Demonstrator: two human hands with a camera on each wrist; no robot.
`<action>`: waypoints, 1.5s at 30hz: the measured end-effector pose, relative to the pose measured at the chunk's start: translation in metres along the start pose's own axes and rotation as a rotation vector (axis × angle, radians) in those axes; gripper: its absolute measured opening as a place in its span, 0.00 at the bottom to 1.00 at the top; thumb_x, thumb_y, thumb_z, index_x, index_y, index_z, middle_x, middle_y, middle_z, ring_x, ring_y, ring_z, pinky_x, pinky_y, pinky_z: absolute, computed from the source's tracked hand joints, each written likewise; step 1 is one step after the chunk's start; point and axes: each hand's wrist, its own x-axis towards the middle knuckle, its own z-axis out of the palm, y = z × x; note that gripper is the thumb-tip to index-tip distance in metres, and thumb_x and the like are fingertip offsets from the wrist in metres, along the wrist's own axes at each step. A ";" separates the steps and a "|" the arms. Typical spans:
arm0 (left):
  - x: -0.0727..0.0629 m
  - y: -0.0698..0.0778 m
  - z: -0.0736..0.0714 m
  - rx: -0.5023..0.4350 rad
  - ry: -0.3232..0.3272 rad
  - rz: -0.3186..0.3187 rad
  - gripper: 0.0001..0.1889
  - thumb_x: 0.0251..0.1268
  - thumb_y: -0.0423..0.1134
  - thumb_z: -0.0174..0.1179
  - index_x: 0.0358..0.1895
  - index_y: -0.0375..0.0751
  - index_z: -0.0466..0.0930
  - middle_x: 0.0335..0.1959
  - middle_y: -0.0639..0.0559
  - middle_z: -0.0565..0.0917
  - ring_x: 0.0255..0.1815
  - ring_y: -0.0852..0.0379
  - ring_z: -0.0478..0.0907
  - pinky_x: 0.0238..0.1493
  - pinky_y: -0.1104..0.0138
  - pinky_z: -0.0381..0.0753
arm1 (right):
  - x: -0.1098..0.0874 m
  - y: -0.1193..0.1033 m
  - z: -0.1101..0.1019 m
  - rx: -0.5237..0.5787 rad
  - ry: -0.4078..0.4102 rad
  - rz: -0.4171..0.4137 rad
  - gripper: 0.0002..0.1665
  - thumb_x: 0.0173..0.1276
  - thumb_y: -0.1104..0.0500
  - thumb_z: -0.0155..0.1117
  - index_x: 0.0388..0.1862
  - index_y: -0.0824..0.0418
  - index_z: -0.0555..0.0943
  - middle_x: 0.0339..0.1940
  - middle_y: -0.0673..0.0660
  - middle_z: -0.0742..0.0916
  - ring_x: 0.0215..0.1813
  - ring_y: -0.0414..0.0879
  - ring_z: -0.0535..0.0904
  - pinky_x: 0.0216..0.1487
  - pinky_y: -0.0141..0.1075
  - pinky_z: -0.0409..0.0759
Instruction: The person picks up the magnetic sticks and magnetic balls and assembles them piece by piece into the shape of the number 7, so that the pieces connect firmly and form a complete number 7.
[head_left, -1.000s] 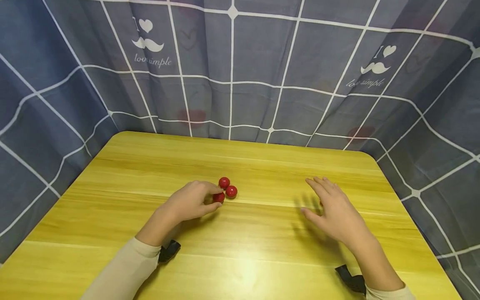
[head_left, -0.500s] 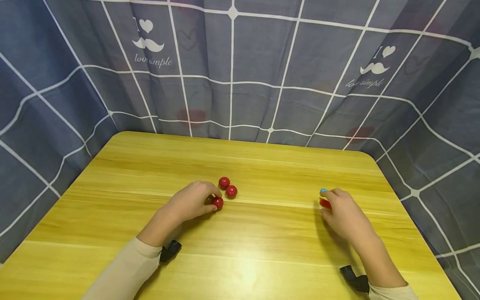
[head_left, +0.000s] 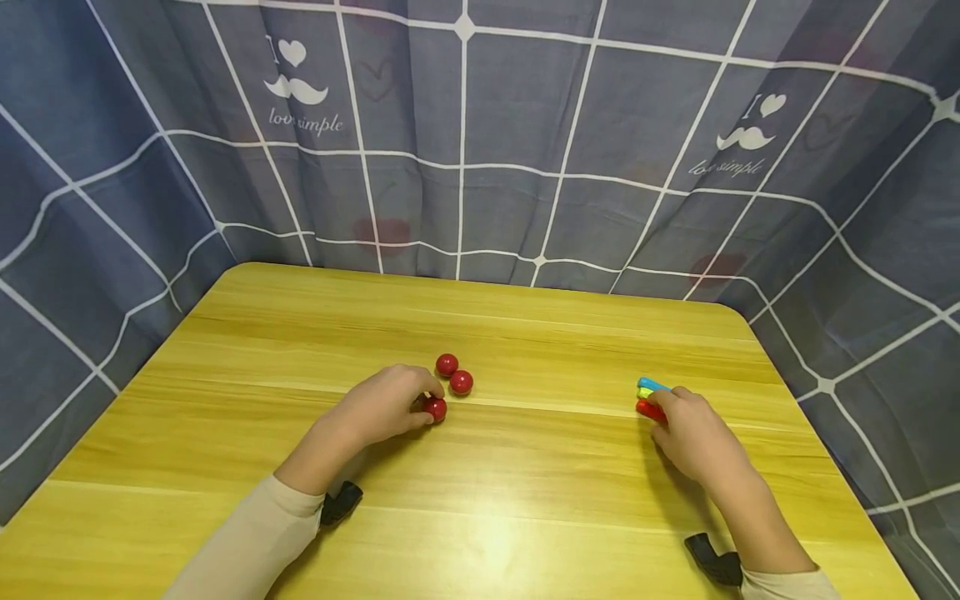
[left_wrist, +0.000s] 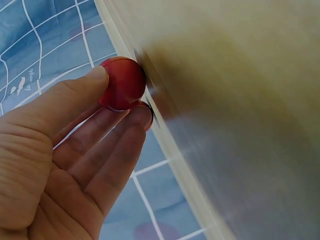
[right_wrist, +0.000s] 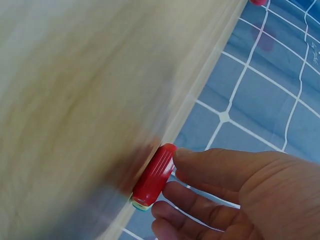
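Observation:
My left hand (head_left: 386,406) pinches a glossy red ball (head_left: 436,408) between thumb and fingers, low over the table. The left wrist view shows the thumb on the near side of this ball (left_wrist: 124,84), with the fingers behind it. Two more red balls, one (head_left: 447,365) behind the other (head_left: 461,382), sit just beyond the fingertips. On the right, my right hand (head_left: 696,433) holds a short red marker (right_wrist: 156,175) with a grooved surface between thumb and index finger. Beside it lie a yellow-green marker (head_left: 645,392) and a blue marker (head_left: 652,384), partly covered by the hand.
Everything rests on a yellow wood-grain table (head_left: 525,467). A grey-blue curtain with white grid lines (head_left: 510,125) hangs around its back and sides. Black straps (head_left: 341,503) show at both wrists.
My left hand has drawn the red ball slightly toward me, away from the other two. My right hand has come down from a spread pose onto the markers and taken hold of the red one.

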 end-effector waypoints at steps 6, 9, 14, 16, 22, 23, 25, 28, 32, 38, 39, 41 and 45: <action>-0.002 0.001 -0.001 -0.006 -0.015 -0.013 0.10 0.53 0.33 0.73 0.39 0.41 0.84 0.34 0.56 0.82 0.34 0.57 0.76 0.40 0.65 0.77 | -0.001 -0.001 0.000 -0.011 -0.038 0.016 0.16 0.55 0.70 0.73 0.43 0.71 0.81 0.32 0.59 0.79 0.34 0.53 0.77 0.38 0.49 0.79; -0.002 0.002 -0.002 -0.023 -0.030 -0.024 0.10 0.53 0.33 0.73 0.37 0.43 0.84 0.32 0.57 0.81 0.32 0.59 0.74 0.37 0.67 0.75 | -0.001 -0.001 -0.001 -0.010 -0.038 0.011 0.15 0.53 0.71 0.73 0.40 0.70 0.82 0.31 0.58 0.78 0.32 0.51 0.76 0.37 0.47 0.79; -0.003 0.004 -0.004 -0.049 -0.058 -0.043 0.09 0.52 0.34 0.74 0.35 0.46 0.83 0.28 0.59 0.78 0.28 0.61 0.70 0.32 0.68 0.72 | -0.001 -0.002 -0.001 -0.005 -0.044 -0.003 0.11 0.52 0.72 0.72 0.34 0.65 0.81 0.28 0.54 0.79 0.31 0.49 0.76 0.35 0.46 0.78; -0.003 0.005 -0.004 -0.058 -0.066 -0.045 0.10 0.52 0.34 0.74 0.35 0.46 0.82 0.28 0.59 0.77 0.28 0.62 0.70 0.31 0.68 0.72 | -0.001 -0.002 -0.001 -0.005 -0.066 -0.004 0.10 0.53 0.71 0.72 0.31 0.62 0.80 0.25 0.52 0.79 0.30 0.48 0.74 0.33 0.44 0.76; -0.004 0.006 -0.004 -0.070 -0.082 -0.045 0.10 0.52 0.34 0.74 0.33 0.46 0.81 0.27 0.57 0.78 0.27 0.62 0.69 0.31 0.68 0.72 | -0.001 -0.005 0.001 0.005 -0.102 -0.012 0.10 0.56 0.69 0.71 0.29 0.59 0.78 0.20 0.48 0.75 0.26 0.46 0.70 0.30 0.41 0.70; -0.004 0.006 -0.004 -0.069 -0.085 -0.043 0.10 0.52 0.33 0.74 0.33 0.46 0.81 0.27 0.57 0.78 0.27 0.62 0.69 0.30 0.68 0.72 | -0.001 -0.006 0.001 0.008 -0.104 -0.015 0.10 0.56 0.69 0.71 0.29 0.58 0.78 0.20 0.48 0.75 0.26 0.46 0.69 0.30 0.41 0.70; -0.004 0.007 -0.003 -0.068 -0.089 -0.041 0.10 0.52 0.34 0.74 0.34 0.46 0.81 0.27 0.57 0.78 0.27 0.62 0.69 0.30 0.68 0.72 | -0.002 -0.008 0.001 0.015 -0.106 -0.019 0.10 0.55 0.70 0.69 0.29 0.58 0.78 0.20 0.48 0.74 0.26 0.46 0.69 0.30 0.40 0.69; -0.005 0.007 -0.003 -0.064 -0.095 -0.040 0.10 0.52 0.34 0.74 0.34 0.45 0.82 0.27 0.57 0.78 0.27 0.62 0.69 0.30 0.68 0.72 | -0.002 -0.012 0.002 0.024 -0.105 -0.033 0.10 0.54 0.71 0.67 0.30 0.58 0.77 0.21 0.48 0.74 0.26 0.45 0.68 0.29 0.39 0.68; -0.008 0.010 -0.003 -0.052 -0.104 -0.038 0.09 0.53 0.34 0.73 0.34 0.44 0.81 0.27 0.58 0.77 0.27 0.62 0.69 0.31 0.68 0.72 | -0.002 -0.018 0.003 0.034 -0.091 -0.070 0.11 0.54 0.70 0.67 0.30 0.58 0.77 0.21 0.47 0.75 0.25 0.44 0.68 0.28 0.38 0.68; -0.013 0.015 -0.004 -0.045 -0.105 -0.042 0.09 0.53 0.34 0.73 0.34 0.44 0.81 0.27 0.58 0.77 0.27 0.62 0.69 0.31 0.68 0.72 | -0.004 -0.030 0.006 0.024 -0.062 -0.123 0.11 0.54 0.70 0.69 0.30 0.58 0.77 0.23 0.47 0.75 0.26 0.42 0.68 0.28 0.37 0.69; -0.013 0.015 -0.004 -0.046 -0.105 -0.044 0.09 0.53 0.35 0.73 0.34 0.44 0.81 0.27 0.58 0.77 0.27 0.62 0.69 0.31 0.68 0.72 | -0.004 -0.031 0.006 0.019 -0.055 -0.129 0.11 0.53 0.70 0.69 0.29 0.58 0.77 0.23 0.47 0.76 0.26 0.42 0.69 0.29 0.37 0.70; -0.013 0.016 -0.004 -0.044 -0.106 -0.047 0.10 0.53 0.35 0.73 0.34 0.44 0.81 0.27 0.58 0.77 0.27 0.62 0.69 0.31 0.69 0.72 | -0.004 -0.034 0.006 0.011 -0.045 -0.140 0.11 0.53 0.70 0.68 0.29 0.58 0.77 0.24 0.48 0.76 0.27 0.43 0.69 0.30 0.38 0.71; -0.014 0.016 -0.003 -0.047 -0.110 -0.048 0.10 0.53 0.35 0.74 0.35 0.44 0.81 0.27 0.58 0.77 0.28 0.62 0.70 0.31 0.69 0.72 | -0.005 -0.041 0.006 0.011 -0.041 -0.154 0.11 0.54 0.70 0.69 0.29 0.57 0.77 0.24 0.48 0.76 0.28 0.43 0.69 0.30 0.38 0.71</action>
